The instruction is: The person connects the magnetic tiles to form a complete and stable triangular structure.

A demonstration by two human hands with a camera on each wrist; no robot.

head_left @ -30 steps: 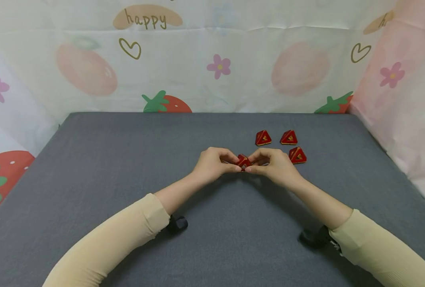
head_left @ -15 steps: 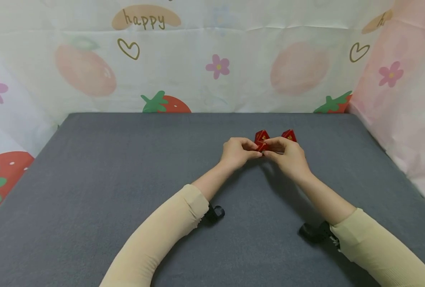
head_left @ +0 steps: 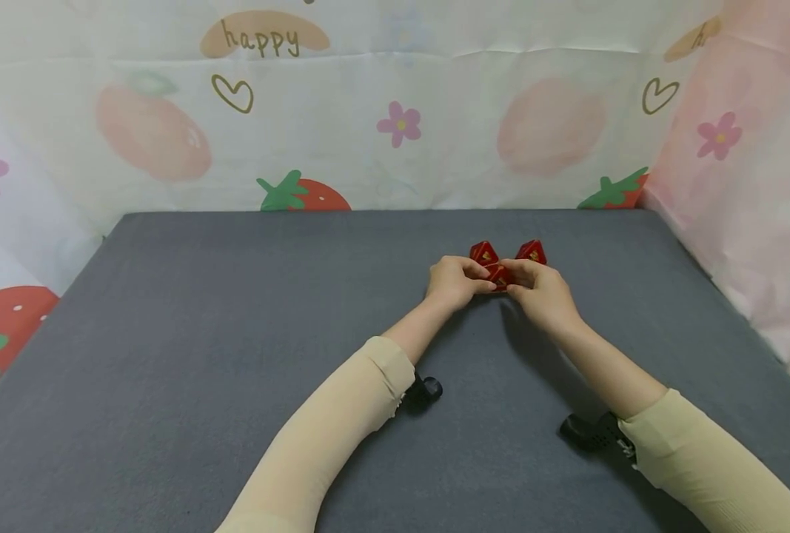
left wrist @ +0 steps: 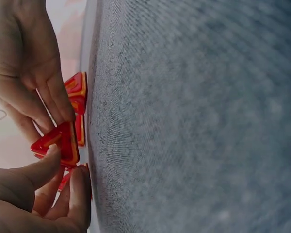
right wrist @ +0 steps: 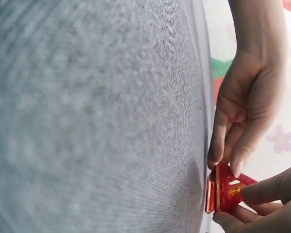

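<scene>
A small red pyramid [head_left: 499, 277] with gold edging is held between both hands. My left hand [head_left: 452, 283] pinches its left side between thumb and fingers. From the right, my right hand [head_left: 543, 293] grips the same pyramid with thumb and fingertips. Just behind it sits a second red pyramid [head_left: 483, 252], overlapped by the held one in the head view. A third pyramid [head_left: 532, 251] stands at the back right, partly covered by the right fingers. In the left wrist view, another red piece [left wrist: 80, 130] shows low behind the right hand.
Grey cloth covers the table [head_left: 235, 333], whose far edge runs close behind the pyramids. A printed curtain [head_left: 461, 96] with fruit and flowers hangs beyond it. A dark wrist camera [head_left: 426, 390] is strapped below the left sleeve, and another camera [head_left: 584, 433] below the right.
Both hands have carried the held pyramid away from me and to the right, up to the back-left pyramid. The rightmost pyramid is now hidden behind the right hand in the head view.
</scene>
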